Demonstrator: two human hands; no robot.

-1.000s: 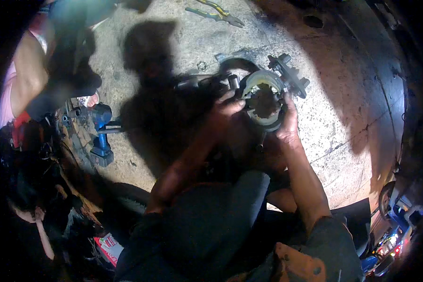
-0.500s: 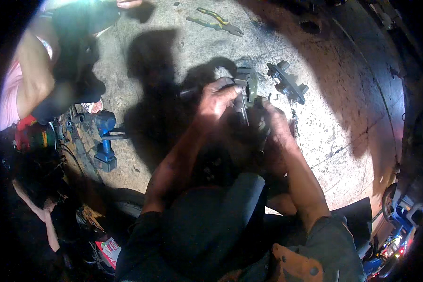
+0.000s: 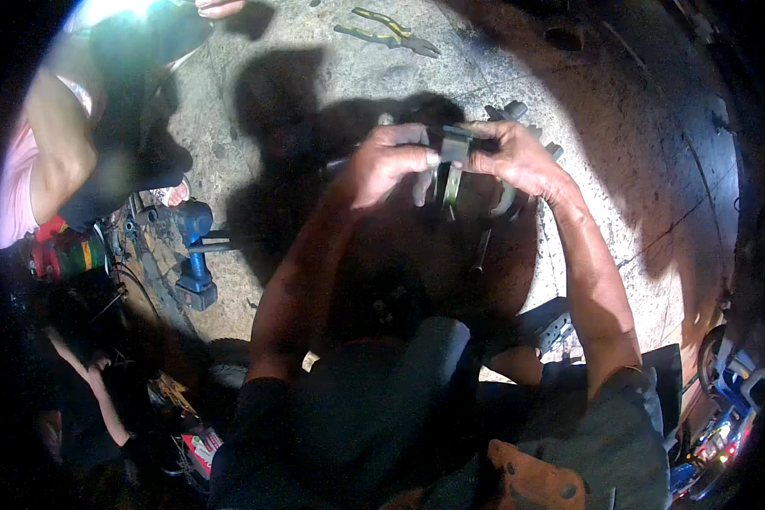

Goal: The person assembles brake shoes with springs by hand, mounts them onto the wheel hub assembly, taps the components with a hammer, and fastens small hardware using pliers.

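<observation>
My left hand (image 3: 389, 163) and my right hand (image 3: 518, 158) meet over the floor, closed on opposite sides of a small grey metal part (image 3: 457, 146). Its exact kind is hard to tell. Below its block-like top, a thin greenish plate edge (image 3: 452, 189) hangs down between my hands. The left thumb and fingers pinch its left side; the right thumb and fingers grip the right side. Beneath my right palm shows a pale curved piece (image 3: 505, 201). A dark metal part with stubby posts (image 3: 512, 110) lies behind the right hand, mostly covered by it.
Pliers with yellow-and-black handles (image 3: 387, 32) lie at the far side. On the left stands a blue cordless power tool (image 3: 195, 259). A thin metal rod (image 3: 482, 252) rests in shadow nearer me. Another person's arm (image 3: 59, 127) is at upper left.
My right hand has moved up and now grips the metal part's right side. The slim rod that stuck out below my left hand no longer shows there.
</observation>
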